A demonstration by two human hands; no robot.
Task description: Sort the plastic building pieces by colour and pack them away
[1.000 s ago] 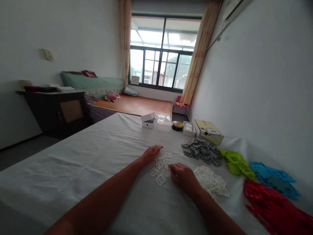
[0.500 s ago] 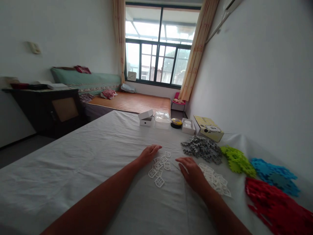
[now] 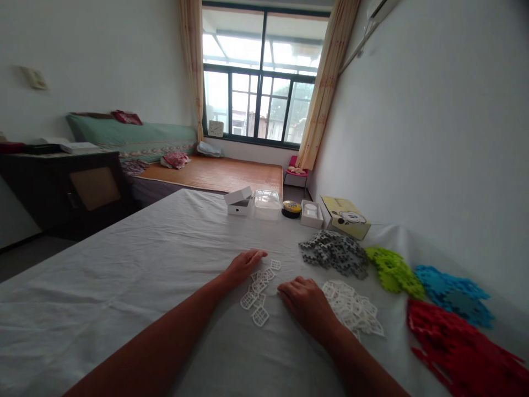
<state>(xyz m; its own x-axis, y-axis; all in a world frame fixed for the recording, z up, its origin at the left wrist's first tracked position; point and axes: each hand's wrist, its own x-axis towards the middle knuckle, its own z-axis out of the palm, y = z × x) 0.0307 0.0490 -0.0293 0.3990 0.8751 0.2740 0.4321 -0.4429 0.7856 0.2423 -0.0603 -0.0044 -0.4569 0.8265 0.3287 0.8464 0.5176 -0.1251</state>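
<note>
My left hand (image 3: 243, 263) lies flat on the white tablecloth (image 3: 165, 264), fingers stretched out, at the left edge of a small scatter of white plastic grid pieces (image 3: 258, 289). My right hand (image 3: 305, 302) rests palm down just right of those pieces, fingers loosely curled toward them; I cannot see anything in it. A larger heap of the same white pieces (image 3: 354, 310) lies directly right of that hand.
Further right lie piles of grey pieces (image 3: 334, 252), green pieces (image 3: 392, 267), blue pieces (image 3: 452, 292) and red pieces (image 3: 458, 353). At the table's far edge stand a small white box (image 3: 238, 200), a clear container (image 3: 268, 199), a round tin (image 3: 291, 209) and a yellow box (image 3: 346, 216).
My right hand has drawn back toward me and to the left, closer to the small scatter of white pieces. The view has shifted slightly. My left hand has stayed put.
</note>
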